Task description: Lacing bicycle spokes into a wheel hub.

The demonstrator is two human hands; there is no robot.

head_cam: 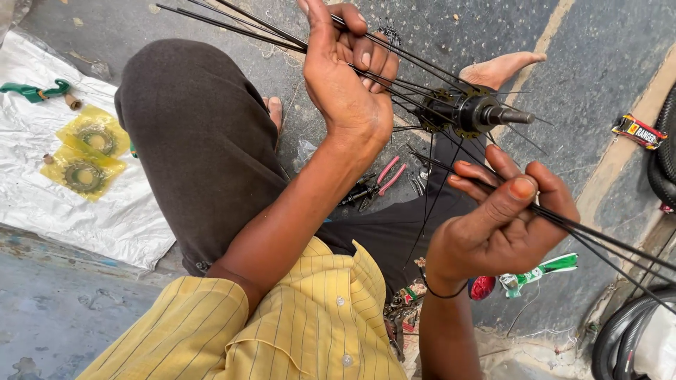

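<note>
Item: wheel hub (470,111), black, cylindrical, with a protruding axle end and a toothed flange; held in the air above the person's lap, well clear of the floor (598,63). Thin black spokes (394,77) fan out from the flange in two bundles, one toward the upper left, one toward the lower right.
Left hand (345,77): fingers curled shut around the upper-left bundle of spokes, just beside the hub.
Right hand (503,218): thumb pressed against the fingers, pinching the lower-right bundle of spokes below the hub.
Surroundings: pliers with pink handles (377,184) on the floor between the knees; white plastic sheet (105,218) at the left side of the floor, bearing two toothed rings in yellow wrappers (84,158) and a green tool (32,90); black tyres (627,331) at the lower right corner
</note>
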